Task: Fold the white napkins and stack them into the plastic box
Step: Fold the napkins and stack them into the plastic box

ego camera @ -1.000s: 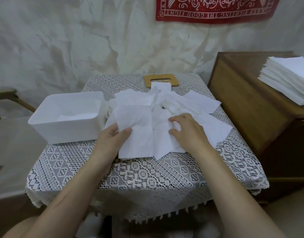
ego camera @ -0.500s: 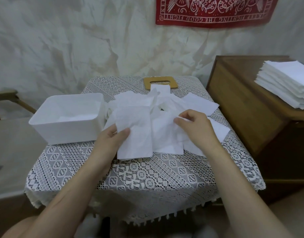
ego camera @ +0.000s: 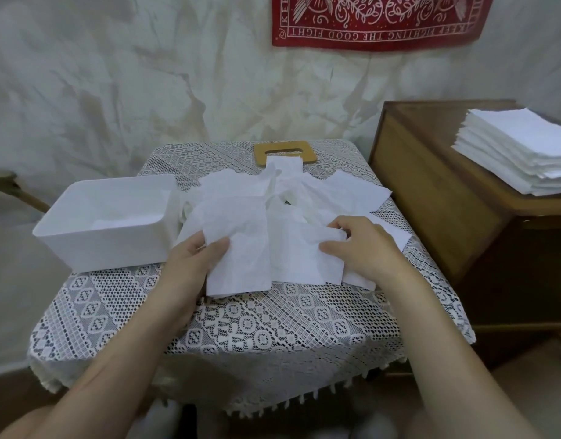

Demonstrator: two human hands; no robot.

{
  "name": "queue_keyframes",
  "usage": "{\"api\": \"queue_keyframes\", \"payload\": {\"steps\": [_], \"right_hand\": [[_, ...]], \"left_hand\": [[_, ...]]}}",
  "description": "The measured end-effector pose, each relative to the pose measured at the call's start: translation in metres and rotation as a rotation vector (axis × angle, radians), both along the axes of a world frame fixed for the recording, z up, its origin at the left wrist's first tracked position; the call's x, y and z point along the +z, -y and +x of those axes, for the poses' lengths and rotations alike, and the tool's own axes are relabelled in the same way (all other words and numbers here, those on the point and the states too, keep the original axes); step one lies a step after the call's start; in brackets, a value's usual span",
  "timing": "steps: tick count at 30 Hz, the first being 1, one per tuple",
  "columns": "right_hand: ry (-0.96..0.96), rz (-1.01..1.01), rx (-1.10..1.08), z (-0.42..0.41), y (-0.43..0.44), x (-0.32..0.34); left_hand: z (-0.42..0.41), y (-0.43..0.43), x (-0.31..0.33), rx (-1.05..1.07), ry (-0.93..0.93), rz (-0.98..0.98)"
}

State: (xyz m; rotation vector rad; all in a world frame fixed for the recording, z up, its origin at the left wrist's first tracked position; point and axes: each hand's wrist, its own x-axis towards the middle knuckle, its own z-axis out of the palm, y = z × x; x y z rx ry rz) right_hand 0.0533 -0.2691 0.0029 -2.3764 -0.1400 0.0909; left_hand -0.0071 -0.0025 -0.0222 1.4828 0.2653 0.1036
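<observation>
White plastic box (ego camera: 104,223) sits left on the lace-covered tabletop (ego camera: 247,324), something white lying inside. Left hand (ego camera: 190,264) pinches a napkin (ego camera: 238,245); right hand (ego camera: 364,248) grips the next napkin's edge amid the loose pile (ego camera: 304,194). Wooden cabinet (ego camera: 431,191) right carries a folded stack (ego camera: 516,147).

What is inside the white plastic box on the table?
The white rectangular plastic box shows something white and flat at its bottom, perhaps napkins. Its near wall hides the front part of the inside.
</observation>
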Motion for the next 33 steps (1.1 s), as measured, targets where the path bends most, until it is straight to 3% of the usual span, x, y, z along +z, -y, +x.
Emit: {"api": "queue_keyframes", "payload": {"steps": [6, 11, 14, 17, 20, 24, 29, 33], "right_hand": [[0.045, 0.016, 0.055, 0.01, -0.02, -0.007], [0.063, 0.531, -0.074, 0.009, -0.015, -0.002], [-0.116, 0.681, -0.149, 0.001, -0.005, -0.008], [-0.252, 0.534, -0.062, -0.006, -0.004, -0.024], [-0.128, 0.309, -0.034, -0.005, -0.011, -0.023], [-0.072, 0.2, -0.065, 0.003, -0.021, -0.016], [-0.111, 0.191, -0.008, 0.01, -0.026, -0.026], [-0.072, 0.351, -0.071, 0.012, -0.016, -0.023]], "left_hand": [[0.0, 0.0, 0.0, -0.006, -0.002, 0.006], [0.0, -0.001, 0.001, 0.006, -0.002, -0.006], [-0.001, 0.002, 0.002, -0.002, 0.001, -0.021], [-0.003, 0.005, 0.004, -0.022, -0.007, -0.037], [-0.003, 0.007, 0.005, -0.035, -0.01, -0.055], [-0.004, 0.007, 0.005, -0.026, -0.011, -0.069], [-0.004, 0.003, 0.005, -0.019, 0.016, -0.068], [-0.004, 0.002, 0.007, -0.044, 0.035, -0.122]]}}
